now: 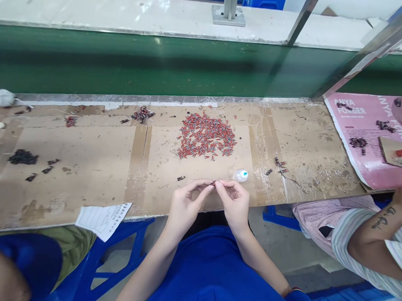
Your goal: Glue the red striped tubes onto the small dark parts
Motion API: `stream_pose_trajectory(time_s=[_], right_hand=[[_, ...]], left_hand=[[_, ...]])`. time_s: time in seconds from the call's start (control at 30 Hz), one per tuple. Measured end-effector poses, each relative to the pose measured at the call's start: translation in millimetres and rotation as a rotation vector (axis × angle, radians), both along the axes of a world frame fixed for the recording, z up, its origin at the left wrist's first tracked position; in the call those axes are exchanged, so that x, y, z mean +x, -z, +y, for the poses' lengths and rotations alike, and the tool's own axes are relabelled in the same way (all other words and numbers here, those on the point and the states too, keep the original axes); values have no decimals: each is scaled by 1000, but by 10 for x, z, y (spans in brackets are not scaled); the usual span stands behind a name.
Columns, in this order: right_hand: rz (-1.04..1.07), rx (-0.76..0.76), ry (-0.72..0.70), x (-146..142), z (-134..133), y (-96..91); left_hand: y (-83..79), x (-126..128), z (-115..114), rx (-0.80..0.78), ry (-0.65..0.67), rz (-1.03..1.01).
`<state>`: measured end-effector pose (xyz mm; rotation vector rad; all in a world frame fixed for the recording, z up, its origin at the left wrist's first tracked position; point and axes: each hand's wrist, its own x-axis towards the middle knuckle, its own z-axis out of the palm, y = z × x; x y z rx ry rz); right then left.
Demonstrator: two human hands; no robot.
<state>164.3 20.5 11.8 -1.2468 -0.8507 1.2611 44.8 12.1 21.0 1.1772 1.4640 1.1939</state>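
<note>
At the table's near edge, my left hand and my right hand meet with thumbs and fingertips pinched together. Between them is a tiny dark reddish part, mostly covered by the fingers, its kind too small to make out. A small bottle with a blue-tipped white top lies just beyond my right hand. A single small dark piece rests beyond my left hand. Farther out spreads a wide pile of small red parts with metallic ends.
Cardboard covers the table. Dark parts lie left, more parts at the back, a few right. A paper slip overhangs the front edge. A pink sheet lies right. People sit on both sides; a green strip runs behind.
</note>
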Motion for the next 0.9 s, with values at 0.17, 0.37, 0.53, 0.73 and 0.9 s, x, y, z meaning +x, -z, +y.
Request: stream_pose_trajectory(time_s=[0.17,0.37,0.53,0.73,0.9], right_hand=[[74,20,1,-7,-15,-39],[72,41,-19,30,-15,-88],[30,47,-53,66,-23,-137],[29,83,-29,52,-77,-193],[65,49,-83,79,-51,-188]], left_hand=[[-71,53,-36,5,-30,-59],[-120,24,-68,-2,-2,-16],[-165,28,-73,-23,4,-66],[-191,32,-113,10,17,-10],[-195,26,-136,2,30,-8]])
